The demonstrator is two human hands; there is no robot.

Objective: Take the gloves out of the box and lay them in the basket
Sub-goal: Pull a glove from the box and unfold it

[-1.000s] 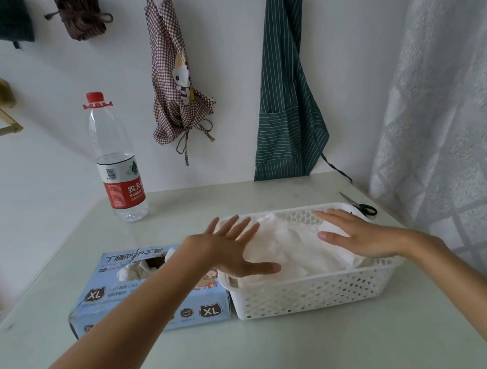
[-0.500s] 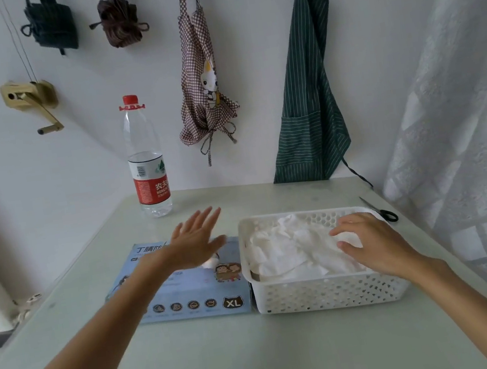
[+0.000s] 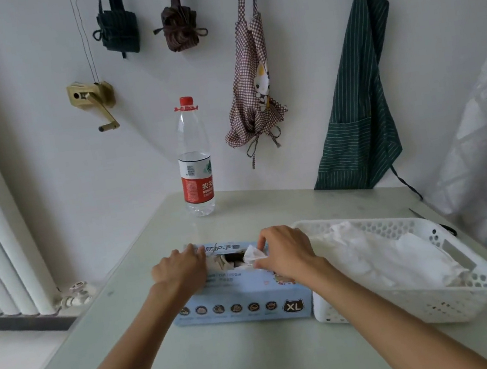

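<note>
White glove [image 3: 253, 253] pinched by right hand [image 3: 284, 251] at mid-frame; left hand [image 3: 179, 268] presses box [image 3: 241, 299], fingers curled; draw slowly toward basket [image 3: 415, 310].

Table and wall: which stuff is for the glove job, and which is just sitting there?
For the job: box, gloves, basket, left hand, right hand.
Just there: bottle, scissors, aprons, crank.

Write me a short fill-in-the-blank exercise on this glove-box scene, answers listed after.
1. The right hand pinches a white glove at the opening of the ____.
2. The white basket already holds a pile of ____.
3. The water bottle has a ____ cap.

Answers: box; gloves; red
</note>
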